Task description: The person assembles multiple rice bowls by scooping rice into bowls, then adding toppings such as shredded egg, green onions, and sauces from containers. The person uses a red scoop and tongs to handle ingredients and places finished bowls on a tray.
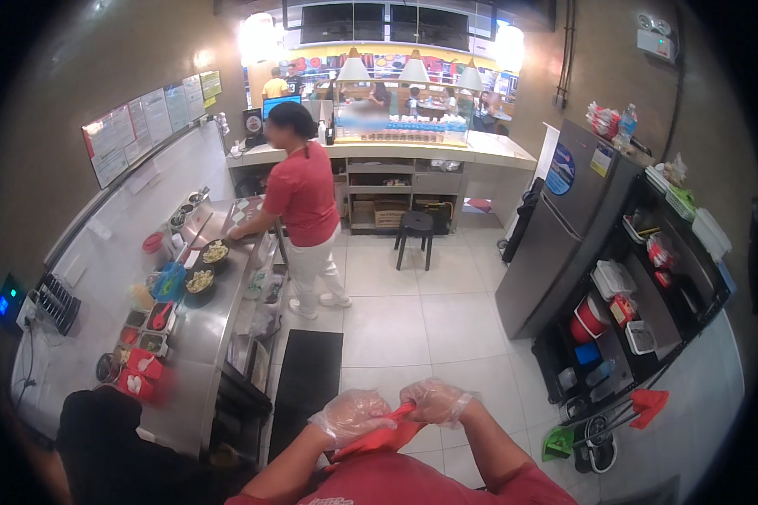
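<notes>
Both my hands wear clear plastic gloves and are raised close in front of my chest. My left hand (354, 416) is closed on one side of a bright red-orange piece of thin, soft material (389, 439); whether it is cloth or plastic I cannot make out. My right hand (432, 402) pinches its upper right end. The piece stretches between the two hands and hangs down against my red shirt, its lower part hidden.
At left, a steel counter (198, 337) holds two dark bowls of food (200, 280) and red containers (143, 374). A co-worker in red (301, 198) stands there; a dark-clothed person (109, 446) is at lower left. A fridge (556, 219), shelf (623, 290) and green dustpan (557, 443) stand right.
</notes>
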Demonstrator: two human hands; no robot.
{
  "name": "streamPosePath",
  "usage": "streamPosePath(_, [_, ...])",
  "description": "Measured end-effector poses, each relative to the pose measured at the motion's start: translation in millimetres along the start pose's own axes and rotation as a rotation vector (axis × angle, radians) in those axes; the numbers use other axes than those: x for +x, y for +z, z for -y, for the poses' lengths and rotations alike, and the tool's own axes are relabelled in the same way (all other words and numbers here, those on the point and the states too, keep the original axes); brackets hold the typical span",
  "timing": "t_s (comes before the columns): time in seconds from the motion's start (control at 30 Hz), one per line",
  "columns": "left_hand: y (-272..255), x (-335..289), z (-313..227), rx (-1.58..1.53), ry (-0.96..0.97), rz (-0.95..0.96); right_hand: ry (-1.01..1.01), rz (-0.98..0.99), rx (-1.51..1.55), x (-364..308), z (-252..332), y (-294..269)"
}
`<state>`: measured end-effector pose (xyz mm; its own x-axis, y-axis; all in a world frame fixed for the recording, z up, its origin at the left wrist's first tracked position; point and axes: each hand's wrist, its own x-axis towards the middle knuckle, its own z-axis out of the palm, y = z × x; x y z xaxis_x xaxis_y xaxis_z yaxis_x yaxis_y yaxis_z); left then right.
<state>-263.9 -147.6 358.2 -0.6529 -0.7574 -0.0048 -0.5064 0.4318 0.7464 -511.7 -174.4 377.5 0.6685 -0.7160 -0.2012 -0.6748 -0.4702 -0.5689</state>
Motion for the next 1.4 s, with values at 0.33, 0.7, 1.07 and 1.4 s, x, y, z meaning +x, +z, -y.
streamPosePath(0.33, [20.7,-4.4,11.5,0.007,-0.051,-0.161,0.188,0.153,0.417,3.2,22.0,-19.4])
streamPosePath(0.7, [96.6,7.1,94.0,0.096,-0.169,0.110,0.107,0.156,0.382,-24.0,31.1,-51.6])
streamPosePath(1.07, [79.3,-25.7,176.9,-0.291,-0.590,-0.226,0.066,-0.220,0.017,-71.7,-17.5,-93.4])
streamPosePath(1.4, [-43.5,-90.2,165.3,-0.693,-0.246,-0.690,0.501,-0.508,-0.006,-111.9,-64.5,-82.1])
